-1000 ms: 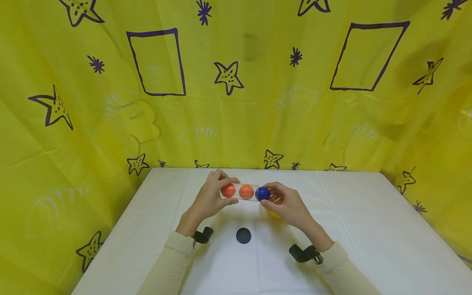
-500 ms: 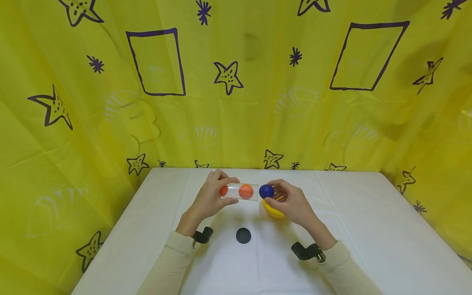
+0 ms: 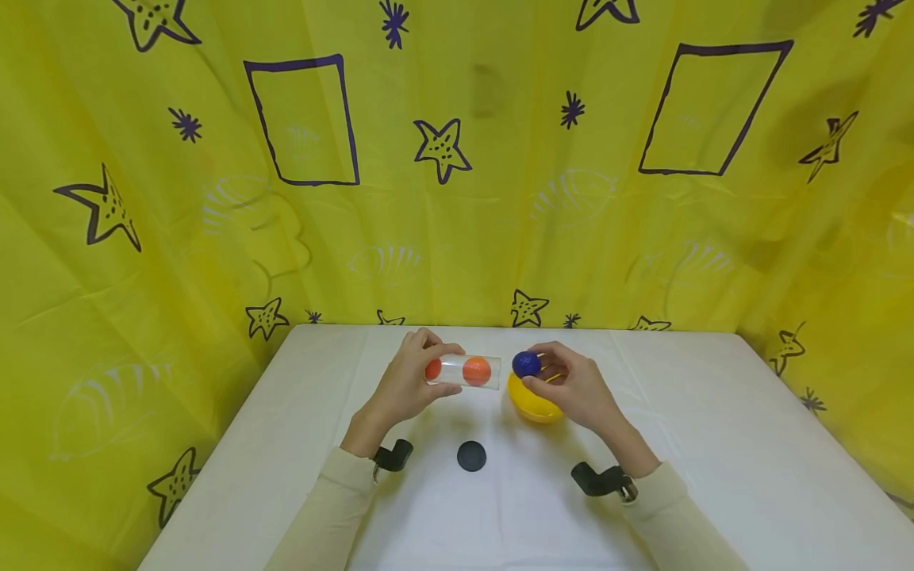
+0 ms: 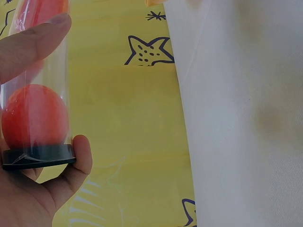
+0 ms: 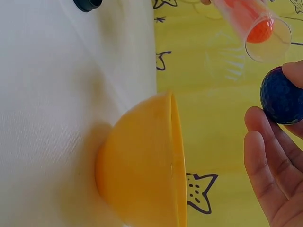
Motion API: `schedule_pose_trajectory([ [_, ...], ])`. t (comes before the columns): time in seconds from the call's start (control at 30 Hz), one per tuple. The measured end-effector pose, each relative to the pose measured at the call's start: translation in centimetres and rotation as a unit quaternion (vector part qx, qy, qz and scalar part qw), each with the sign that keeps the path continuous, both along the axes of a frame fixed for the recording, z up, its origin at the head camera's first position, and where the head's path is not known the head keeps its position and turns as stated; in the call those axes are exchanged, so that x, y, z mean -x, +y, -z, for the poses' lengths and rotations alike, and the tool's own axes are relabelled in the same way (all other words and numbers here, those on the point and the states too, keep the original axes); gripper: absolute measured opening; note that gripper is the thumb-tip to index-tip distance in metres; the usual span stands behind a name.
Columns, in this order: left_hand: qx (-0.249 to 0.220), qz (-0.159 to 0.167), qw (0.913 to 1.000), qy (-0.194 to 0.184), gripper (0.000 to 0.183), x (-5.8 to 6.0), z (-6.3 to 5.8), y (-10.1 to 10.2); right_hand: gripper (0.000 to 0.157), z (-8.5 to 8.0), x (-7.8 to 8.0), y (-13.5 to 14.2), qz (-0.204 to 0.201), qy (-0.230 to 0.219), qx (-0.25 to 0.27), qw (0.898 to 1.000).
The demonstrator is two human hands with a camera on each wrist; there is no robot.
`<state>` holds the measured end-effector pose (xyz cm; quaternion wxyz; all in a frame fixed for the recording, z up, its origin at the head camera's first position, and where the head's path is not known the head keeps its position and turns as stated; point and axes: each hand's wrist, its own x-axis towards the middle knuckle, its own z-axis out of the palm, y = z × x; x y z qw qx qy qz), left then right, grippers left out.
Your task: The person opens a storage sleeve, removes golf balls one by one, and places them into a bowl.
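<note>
My left hand (image 3: 407, 377) grips a clear tube (image 4: 52, 106) held nearly level above the table. Inside are an orange ball (image 3: 476, 370) toward the mouth and a redder orange ball (image 4: 35, 116) against the black end cap (image 4: 40, 156). The tube's right end is uncapped, as the right wrist view shows. My right hand (image 3: 574, 385) pinches a dimpled dark blue golf ball (image 5: 282, 96) between thumb and fingers, a short way right of that mouth. Under the blue ball stands a yellow bowl (image 5: 142, 161), partly hidden by the right hand in the head view.
A loose black cap (image 3: 471, 456) lies on the white table (image 3: 714, 444) in front of the hands. Behind and to the sides hangs a yellow curtain (image 3: 500, 222) with stars. Each wrist carries a small black camera.
The blue golf ball has come out of the tube's mouth and moved right with my right hand, over the bowl. The redder ball slid left in the tube. My left hand holds still.
</note>
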<state>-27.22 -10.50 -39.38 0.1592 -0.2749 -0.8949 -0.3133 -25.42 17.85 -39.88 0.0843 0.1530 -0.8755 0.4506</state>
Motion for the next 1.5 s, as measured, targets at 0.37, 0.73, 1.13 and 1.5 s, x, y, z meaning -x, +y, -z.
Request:
schedule_pose_trajectory([
  [0.37, -0.001, 0.000, 1.0000, -0.003, 0.047, 0.0, -0.1, -0.1, 0.045, 0.5, 0.8, 1.2, 0.021, 0.005, -0.005, 1.000],
  [0.73, 0.002, 0.001, 0.9999, -0.015, 0.047, 0.0, 0.0, 0.0, 0.045, 1.3, 1.6, 2.4, 0.041, -0.005, -0.017, 0.999],
  [1.13, -0.002, 0.002, 0.9999, -0.010, 0.046, 0.0, 0.0, 0.3, 0.045, 2.7, 2.3, 3.5, 0.059, -0.004, -0.034, 0.998],
  [1.5, -0.008, 0.005, 1.0000, -0.004, 0.045, 0.0, 0.1, 0.2, 0.047, 3.0, 2.5, 3.7, 0.049, -0.024, -0.059, 0.997],
])
